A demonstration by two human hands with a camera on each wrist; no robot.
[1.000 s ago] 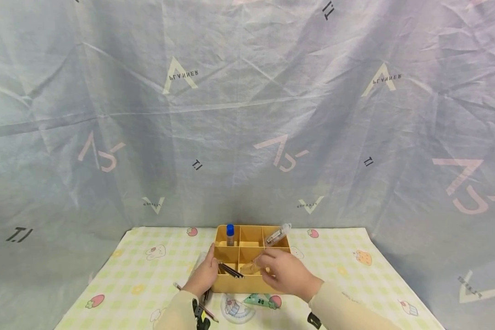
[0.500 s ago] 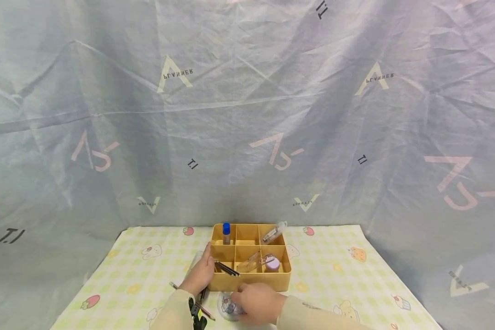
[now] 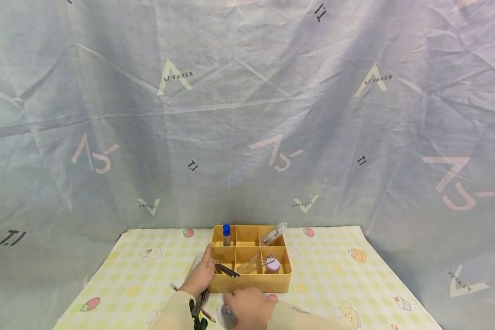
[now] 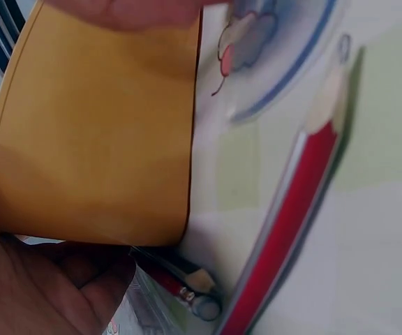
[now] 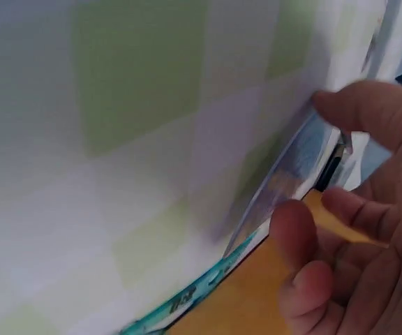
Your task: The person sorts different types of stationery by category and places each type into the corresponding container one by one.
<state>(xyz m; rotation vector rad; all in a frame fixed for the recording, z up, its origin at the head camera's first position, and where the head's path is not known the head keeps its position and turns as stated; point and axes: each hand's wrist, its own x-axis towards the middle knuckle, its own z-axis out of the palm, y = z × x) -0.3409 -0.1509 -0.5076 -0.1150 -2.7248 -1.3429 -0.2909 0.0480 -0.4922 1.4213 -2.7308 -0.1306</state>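
Observation:
My left hand [image 3: 199, 276] grips the left end of a yellow compartment box [image 3: 249, 283], thumb at its rim and fingers along its outer side. Just in front of the box, my right hand [image 3: 249, 308] reaches over a clear round protractor [image 3: 224, 317]. In the right wrist view the thumb tip meets the edge of the protractor [image 5: 295, 164], while the fingers stay apart from the thumb. A green set square [image 5: 197, 296] lies beside it along the box. Near my left wrist lies a red-striped pencil [image 4: 285, 223], with more pencils [image 4: 180, 283] by the box corner.
Inside the box are a blue-capped glue stick [image 3: 227, 234], a translucent white item [image 3: 274, 233], black pencils [image 3: 228, 270], clear plastic pieces [image 3: 251, 264] and a lilac-lidded round item [image 3: 273, 265]. A checked cloth [image 3: 334, 288] covers the table; a grey curtain [image 3: 247, 137] hangs behind.
My right hand has left the box's front compartments and come down to the protractor in front. The left hand stays at the box's left end.

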